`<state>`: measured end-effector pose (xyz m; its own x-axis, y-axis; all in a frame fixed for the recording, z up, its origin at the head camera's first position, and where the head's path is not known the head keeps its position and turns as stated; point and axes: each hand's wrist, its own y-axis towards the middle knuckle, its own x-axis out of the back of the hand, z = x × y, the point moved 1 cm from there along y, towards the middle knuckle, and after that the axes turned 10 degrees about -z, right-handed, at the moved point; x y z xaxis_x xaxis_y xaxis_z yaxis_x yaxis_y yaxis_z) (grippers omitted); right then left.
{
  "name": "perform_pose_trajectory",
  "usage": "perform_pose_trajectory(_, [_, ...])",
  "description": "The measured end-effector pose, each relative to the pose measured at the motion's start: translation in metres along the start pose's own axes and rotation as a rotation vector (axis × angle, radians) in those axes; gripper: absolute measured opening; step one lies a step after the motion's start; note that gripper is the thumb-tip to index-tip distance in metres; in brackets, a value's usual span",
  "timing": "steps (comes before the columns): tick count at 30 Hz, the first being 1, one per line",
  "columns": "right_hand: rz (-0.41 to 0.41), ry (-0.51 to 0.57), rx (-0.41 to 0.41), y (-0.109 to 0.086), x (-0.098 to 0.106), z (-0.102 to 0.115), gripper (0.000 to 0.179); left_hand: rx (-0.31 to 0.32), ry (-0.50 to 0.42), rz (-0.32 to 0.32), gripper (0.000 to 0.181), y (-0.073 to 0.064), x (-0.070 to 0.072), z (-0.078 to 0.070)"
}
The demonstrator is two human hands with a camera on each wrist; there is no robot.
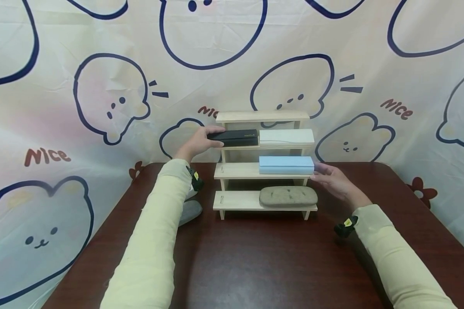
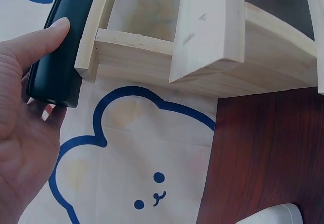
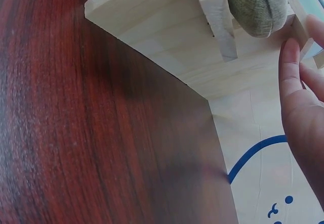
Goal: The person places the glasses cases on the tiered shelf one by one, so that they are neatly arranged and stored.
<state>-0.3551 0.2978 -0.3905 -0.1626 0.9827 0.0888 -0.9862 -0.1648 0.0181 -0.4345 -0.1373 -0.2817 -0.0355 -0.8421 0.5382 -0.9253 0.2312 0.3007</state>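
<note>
Left hand [image 1: 201, 140] grasping a black case [image 1: 237, 137], which projects past the left edge of a wooden rack's [image 1: 236, 171] second shelf from the top. White case [image 1: 286, 137] at that shelf's right edge; blue case [image 1: 286, 165] and grey-green case [image 1: 288, 196] at the right edges of the two shelves below. Right hand [image 1: 336, 182] at the blue case's shelf end; whether it grips cannot be told. The rack stands toward the far edge of a glossy, dark red-brown table [image 1: 278, 262] with rounded far corners; pale cartoon-printed cloth [image 1: 201, 92], lettered "Nice", surrounds its back and sides.
</note>
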Motion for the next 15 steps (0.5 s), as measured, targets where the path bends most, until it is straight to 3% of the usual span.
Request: perform_pose_trajectory(15, [-0.008, 0.017, -0.001, -0.0003, -0.0002, -0.0004, 0.076, -0.028, -0.017, -0.016, 0.051, 0.0050, -0.0029, 0.0030])
